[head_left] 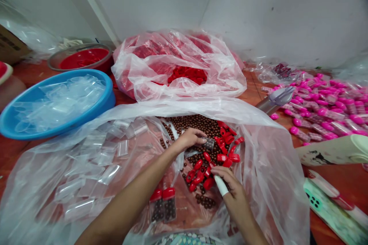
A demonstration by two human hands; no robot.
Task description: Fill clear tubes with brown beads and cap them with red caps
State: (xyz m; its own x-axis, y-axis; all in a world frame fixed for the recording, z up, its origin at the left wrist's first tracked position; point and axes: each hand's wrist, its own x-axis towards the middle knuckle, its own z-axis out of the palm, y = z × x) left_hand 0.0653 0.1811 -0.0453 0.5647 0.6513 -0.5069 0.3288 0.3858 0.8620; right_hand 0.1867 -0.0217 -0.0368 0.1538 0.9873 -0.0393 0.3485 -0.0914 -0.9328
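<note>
My left hand [191, 139] is closed around a small clear plastic container [209, 144], held low over a heap of brown beads [189, 124]. My right hand [234, 187], with a white cover on one finger, pinches at a red cap [212, 165] on the near side of the pile. More loose red caps [227, 141] lie among the beads. Between my forearms rest two filled containers [163, 208] with red caps on and dark beads inside. Empty clear containers [107, 174] are scattered to the left on the plastic sheet [267, 176].
A blue basin [110, 97] of clear plastic pieces stands at left, before a red basin [107, 61]. Behind the sheet sits a big bag [218, 72] of red caps. Pink-capped containers [330, 111] are heaped at right, near a cream bottle [330, 151] and a phone [324, 208].
</note>
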